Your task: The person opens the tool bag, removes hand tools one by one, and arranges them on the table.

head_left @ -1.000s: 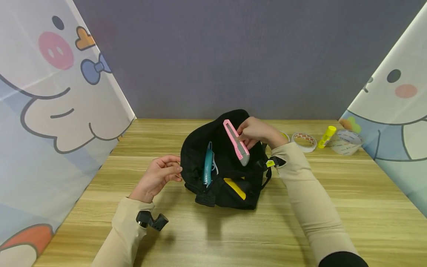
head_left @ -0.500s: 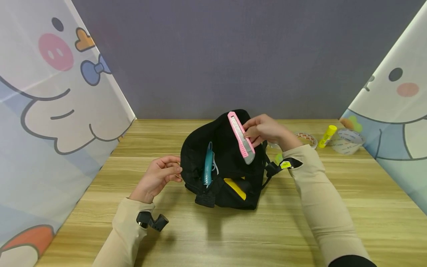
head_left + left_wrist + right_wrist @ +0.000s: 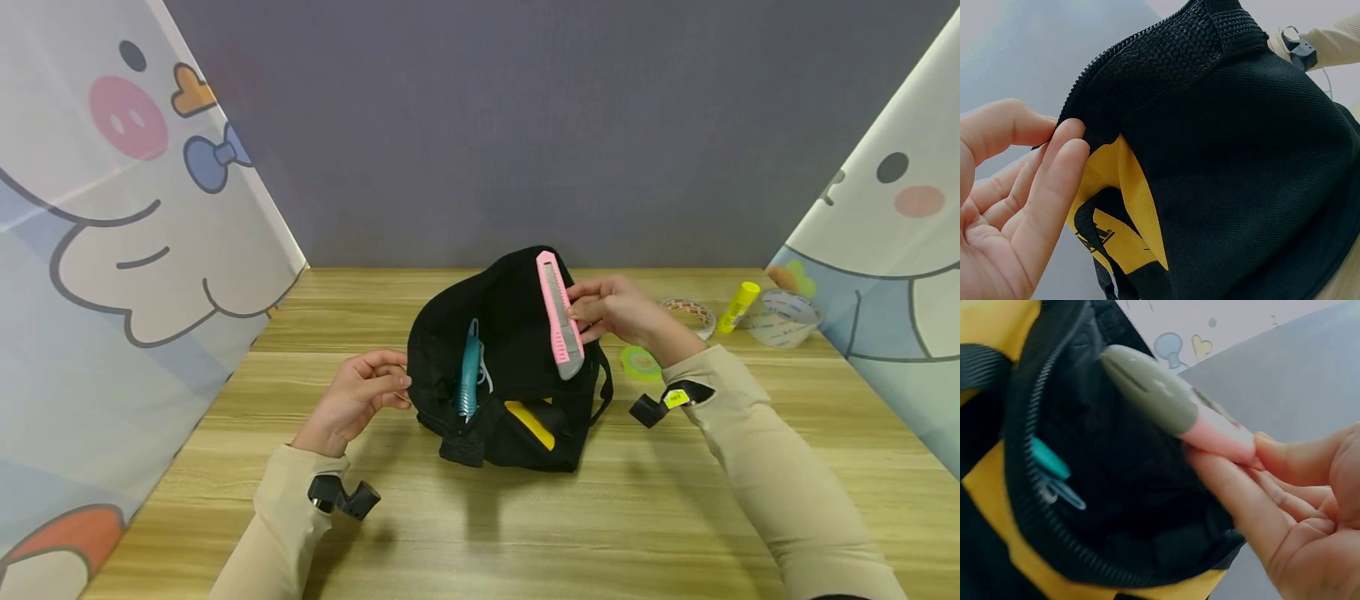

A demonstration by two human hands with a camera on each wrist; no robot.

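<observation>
A black and yellow zippered bag (image 3: 442, 333) stands on the table with its mouth open towards me. My left hand (image 3: 363, 392) pinches the zipper edge on the bag's left side; the left wrist view shows thumb and fingers at that edge. My right hand (image 3: 622, 312) holds a pink and grey utility knife (image 3: 560, 312) between thumb and fingers, over the right part of the bag's mouth. In the right wrist view the knife's grey end (image 3: 1150, 390) points over the opening. Inside the bag lies a teal-handled item (image 3: 468, 375), its lower part hidden.
Right of the bag, a green tape roll (image 3: 641, 363) lies near my right wrist. Behind the forearm are a patterned tape roll (image 3: 690, 315), a yellow glue stick (image 3: 738, 307) and a wide clear tape roll (image 3: 783, 319). A grey panel (image 3: 525, 125) rises behind the table.
My right hand has moved right and slightly down with the utility knife, which now stands more upright. The green tape roll has come into view. My left hand stays at the bag's edge.
</observation>
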